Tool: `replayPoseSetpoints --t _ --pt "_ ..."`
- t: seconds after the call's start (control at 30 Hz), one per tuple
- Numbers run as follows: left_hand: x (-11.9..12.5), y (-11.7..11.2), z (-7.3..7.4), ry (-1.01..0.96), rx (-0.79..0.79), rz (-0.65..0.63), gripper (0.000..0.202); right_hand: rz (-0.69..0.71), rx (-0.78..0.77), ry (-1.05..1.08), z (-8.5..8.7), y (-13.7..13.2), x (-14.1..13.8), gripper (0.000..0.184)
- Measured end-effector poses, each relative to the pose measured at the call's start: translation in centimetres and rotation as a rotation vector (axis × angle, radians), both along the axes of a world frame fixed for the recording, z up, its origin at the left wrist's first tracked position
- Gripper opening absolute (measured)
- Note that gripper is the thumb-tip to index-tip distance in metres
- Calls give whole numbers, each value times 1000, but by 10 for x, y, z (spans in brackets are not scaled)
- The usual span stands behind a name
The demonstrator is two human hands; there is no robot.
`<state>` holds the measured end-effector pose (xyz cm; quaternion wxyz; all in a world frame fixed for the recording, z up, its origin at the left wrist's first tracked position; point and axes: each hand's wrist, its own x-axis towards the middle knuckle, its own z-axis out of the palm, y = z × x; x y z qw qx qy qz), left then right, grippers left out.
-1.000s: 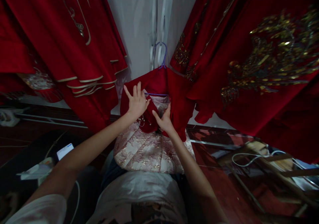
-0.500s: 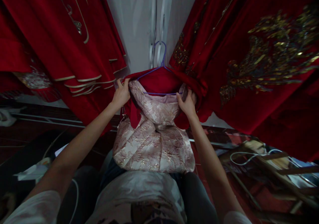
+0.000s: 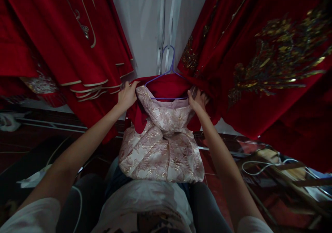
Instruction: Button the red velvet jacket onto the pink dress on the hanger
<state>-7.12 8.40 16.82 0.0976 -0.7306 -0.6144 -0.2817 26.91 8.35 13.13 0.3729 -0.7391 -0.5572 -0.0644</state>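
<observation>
A pale pink and gold brocade dress hangs on a thin purple hanger, its skirt spread over my lap. Behind its neckline and around its shoulders lies a red garment. My left hand pinches the red cloth beside the dress's left shoulder. At the opposite shoulder, my right hand is closed on the red cloth, its thumb against the dress strap. The right fingertips are partly lost in dark folds.
Red embroidered garments hang on the left, and another with gold sequins hangs on the right. A pale cabinet with long handles stands behind the hanger. At lower right is a wooden frame with a white cable.
My right hand has shifted outward a little, and the red cloth bunched beyond it has dropped and spread. My left hand keeps its grip. The view has moved slightly.
</observation>
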Motion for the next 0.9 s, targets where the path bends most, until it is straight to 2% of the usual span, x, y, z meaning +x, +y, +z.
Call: replayPoseSetpoints --t 0.13,0.23,0.33,0.4,0.5,0.57,0.63,0.7,0.8,0.87,0.9 --pt "-9 21 3 -12 -28 -91 49 -30 29 30 16 9 5 74" --pt "-20 42 5 -52 -84 -208 41 -58 31 36 25 17 9 76" --pt "-30 51 11 -156 -250 -392 31 -102 74 32 32 21 16 76" --pt "-35 49 15 -273 -385 -478 24 -74 84 -3 39 19 24 73" --pt "-41 41 16 -505 -634 -469 25 77 18 -30 53 9 38 65" --pt "-44 35 15 -683 -821 -424 29 169 -66 33 63 -1 50 61" --pt "-46 29 14 -819 -941 -387 35 266 -186 152 71 -13 62 61" --pt "-43 23 12 -885 -983 -331 47 404 -344 287 74 -26 74 61" --pt "-35 20 6 -901 -989 -280 66 589 -509 462 68 -42 88 53" --pt "-30 25 -2 -868 -925 -318 71 641 -572 528 60 -49 92 47" --pt "-28 30 -7 -823 -841 -339 71 652 -616 546 55 -51 93 47"
